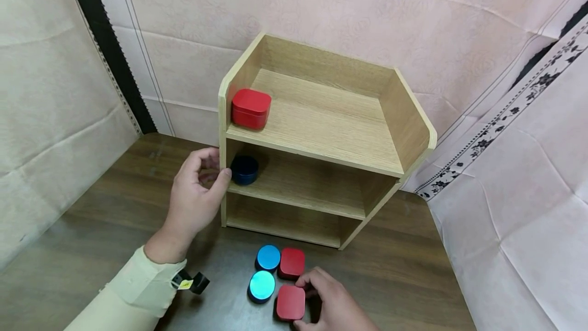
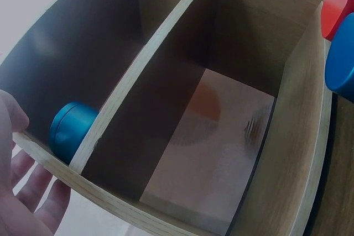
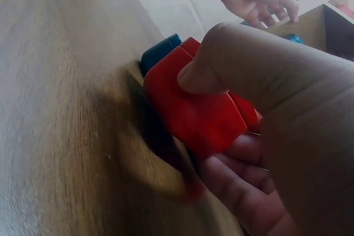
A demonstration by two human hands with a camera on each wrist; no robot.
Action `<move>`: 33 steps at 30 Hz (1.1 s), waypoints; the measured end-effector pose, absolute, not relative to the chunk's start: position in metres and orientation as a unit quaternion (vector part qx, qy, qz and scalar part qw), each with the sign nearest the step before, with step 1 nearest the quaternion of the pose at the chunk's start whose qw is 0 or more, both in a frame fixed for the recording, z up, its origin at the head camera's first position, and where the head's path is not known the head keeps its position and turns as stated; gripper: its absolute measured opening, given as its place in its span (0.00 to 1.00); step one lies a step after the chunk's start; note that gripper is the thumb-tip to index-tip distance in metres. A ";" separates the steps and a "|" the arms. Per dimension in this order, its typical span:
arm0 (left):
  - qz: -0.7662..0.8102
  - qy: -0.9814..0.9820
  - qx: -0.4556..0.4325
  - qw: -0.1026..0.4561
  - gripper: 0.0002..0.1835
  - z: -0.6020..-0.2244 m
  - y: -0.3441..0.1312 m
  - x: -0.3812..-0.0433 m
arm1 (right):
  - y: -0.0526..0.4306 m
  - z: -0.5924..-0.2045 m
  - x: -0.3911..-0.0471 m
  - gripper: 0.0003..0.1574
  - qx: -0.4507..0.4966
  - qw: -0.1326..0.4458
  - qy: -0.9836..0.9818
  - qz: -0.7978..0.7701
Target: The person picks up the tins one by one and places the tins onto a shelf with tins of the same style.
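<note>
A small wooden shelf (image 1: 294, 201) stands on the table. My left hand (image 1: 197, 188) holds its left side panel, thumb at the front edge and fingers along the outer side. Close to that thumb, a dark blue round tin (image 1: 245, 169) sits on the middle level; the left wrist view shows this blue tin (image 2: 73, 128) too. My right hand (image 1: 333, 303) pinches a red square tin (image 1: 291, 302) in front of the shelf. In the right wrist view the thumb lies on one side of the red tin (image 3: 193, 109), with fingers on the opposite side.
Beside the held tin are another red square tin (image 1: 291, 263) and two blue round tins, one nearer (image 1: 262, 286) and one farther (image 1: 268, 258). A red tin (image 1: 251, 109) sits at the left of the top level. Cloth (image 1: 294, 4) hangs behind the table (image 1: 404, 259).
</note>
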State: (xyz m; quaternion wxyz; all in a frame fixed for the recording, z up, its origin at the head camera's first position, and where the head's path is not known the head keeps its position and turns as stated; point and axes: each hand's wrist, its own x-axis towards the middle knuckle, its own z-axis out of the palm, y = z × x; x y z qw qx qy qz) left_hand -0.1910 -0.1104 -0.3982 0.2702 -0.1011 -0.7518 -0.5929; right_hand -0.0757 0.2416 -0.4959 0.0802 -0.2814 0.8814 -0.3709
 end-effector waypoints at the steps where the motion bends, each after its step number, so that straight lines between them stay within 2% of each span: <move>1: -0.593 -0.752 -0.101 0.270 0.20 -0.398 -0.111 -0.191 | 0.241 -0.495 -0.076 0.34 -0.281 0.081 0.880 -0.373; 8: -0.592 -0.752 -0.100 0.272 0.20 -0.396 -0.111 -0.191 | 0.241 -0.490 -0.074 0.35 -0.289 0.074 0.869 -0.395; 19: -0.593 -0.751 -0.104 0.270 0.20 -0.398 -0.110 -0.190 | 0.236 -0.478 -0.070 0.38 -0.334 -0.013 0.861 -0.382; 26: -0.597 -0.746 -0.105 0.277 0.20 -0.400 -0.113 -0.190 | 0.231 -0.464 -0.070 0.45 -0.370 -0.052 0.833 -0.409; 33: -0.602 -0.743 -0.110 0.272 0.20 -0.399 -0.111 -0.191 | 0.234 -0.439 -0.067 0.43 -0.299 -0.012 0.847 -0.439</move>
